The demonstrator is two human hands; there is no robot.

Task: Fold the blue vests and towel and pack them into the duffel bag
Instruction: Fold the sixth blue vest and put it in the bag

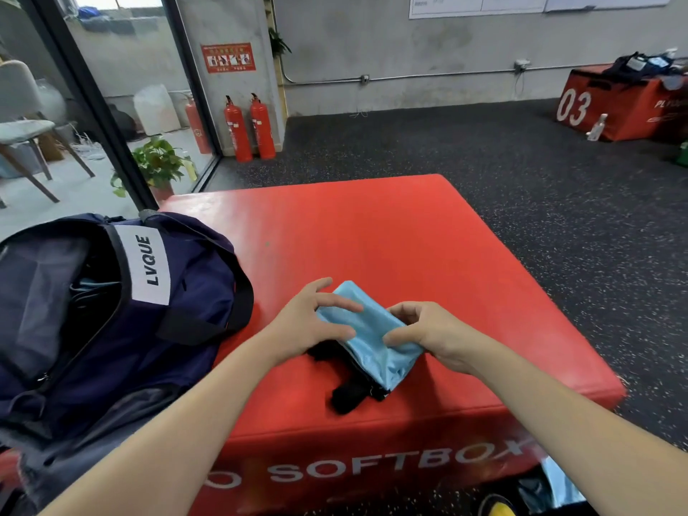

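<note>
Folded light-blue vest (366,329) lying on top of the red soft plyo box (391,232), toward its near edge, with black trim or a black piece (348,394) sticking out beneath it on the near side. Left hand (316,322) set against the vest's left edge, fingers spread and only lightly bent, fingertips resting on the fabric rather than closed round it. Right hand (420,331) at the vest's right side, thumb and curled fingers pinching a fold of the blue cloth. Navy duffel bag (111,314) marked LVQUE standing on the left part of the box, just beside the left forearm, its main zip open and something light blue (89,288) showing inside; what exactly, hard to tell. Farther off, two red fire extinguishers (249,128) upright by the concrete wall, a potted plant (158,165) near the glass partition, and a second red box marked 03 (614,106) at the far right with dark bags (640,65) on top.
</note>
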